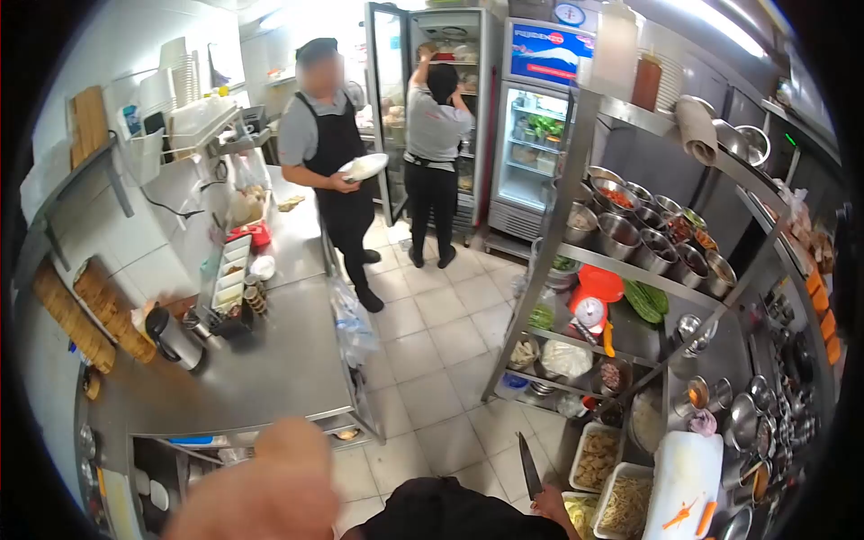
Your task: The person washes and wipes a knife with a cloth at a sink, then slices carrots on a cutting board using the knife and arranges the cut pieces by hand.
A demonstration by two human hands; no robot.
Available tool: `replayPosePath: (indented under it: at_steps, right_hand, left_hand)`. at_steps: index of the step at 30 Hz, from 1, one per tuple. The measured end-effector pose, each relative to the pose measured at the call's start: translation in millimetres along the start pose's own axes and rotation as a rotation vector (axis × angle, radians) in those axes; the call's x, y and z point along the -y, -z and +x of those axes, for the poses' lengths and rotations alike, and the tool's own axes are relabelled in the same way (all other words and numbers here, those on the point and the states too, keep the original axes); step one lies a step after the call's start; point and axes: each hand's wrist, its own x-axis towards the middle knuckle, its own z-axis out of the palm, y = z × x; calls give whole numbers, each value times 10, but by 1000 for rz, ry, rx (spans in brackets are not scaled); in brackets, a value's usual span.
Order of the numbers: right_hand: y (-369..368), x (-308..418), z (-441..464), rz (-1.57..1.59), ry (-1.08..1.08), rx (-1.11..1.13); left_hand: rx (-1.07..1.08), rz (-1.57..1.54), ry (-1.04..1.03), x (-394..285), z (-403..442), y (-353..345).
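Observation:
My right hand [551,506] grips a kitchen knife [529,468] by its handle, low in the view, with the long blade pointing up and away. Close to the camera, my left hand [261,486] is a large blur at the lower left, and I cannot make out how its fingers are set. To the right of the knife are white tubs, one of bean sprouts [623,504] and one of pale chunks [596,455]. Beyond them lies a white cutting board [688,459] carrying orange carrot strips [677,517] and a carrot piece [706,517].
A steel rack [621,243] with bowls stands at right, a red scale [591,310] on its shelf. At left, a steel counter [297,333] holds a kettle [173,337]. One person [328,135] carries a white plate [364,167]; another [436,135] reaches into an open fridge [459,27].

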Motion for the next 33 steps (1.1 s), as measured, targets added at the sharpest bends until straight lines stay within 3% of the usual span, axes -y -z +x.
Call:
replayPosePath:
  at_steps: [1,2,4,12,18,20,21,23,25,26,28,29,31,33]
  right_hand:
    - [-78,-156,26,173,-160,-15]
    - [-197,-412,76,282,-130,-38]
    - [-302,-627,-151,197,-73,-142]
    - [-985,-1114,-1521,170,-352,-357]
    - [-1695,-1146,-2442,230,-610,-483]
    - [-1889,-1153,-2674,246,-692,-526]
    - [-2021,-1140,-2795,263,-736,-550]
    - [-2286,-1072,-3010,303,-817,-607]
    - [-2363,-893,-3170,342,-874,-663]
    - [-2037,-769,-3315,393,-880,-706]
    - [-1708,-354,-3527,483,-900,-728]
    - [-1672,-239,-3632,515,-932,-728]
    - [-1524,-93,-3809,482,-911,-638]
    - [-1453,-66,-3808,507,-897,-644]
  left_hand:
    - [-158,-109,296,184,-70,-68]
    - [-108,-265,416,321,-106,-92]
    - [-17,-620,493,539,-207,-296]
    - [-153,-1810,453,975,-605,-1969]
    - [-134,-2399,434,586,-924,-3233]
    - [214,-2510,510,666,-1103,-3456]
    - [215,-2569,512,770,-1192,-3582]
    - [934,-2497,738,950,-1489,-3804]
    - [1450,-2365,961,1021,-2163,-3932]
    - [1566,-2242,1079,1104,-2691,-3948]
    - [1869,-1781,803,1374,-3418,-3607]
    - [2217,-1461,664,1503,-3719,-3357]
    - [2326,-1133,891,1696,-3835,-3142]
    - [2251,-1128,924,1953,-3996,-3247]
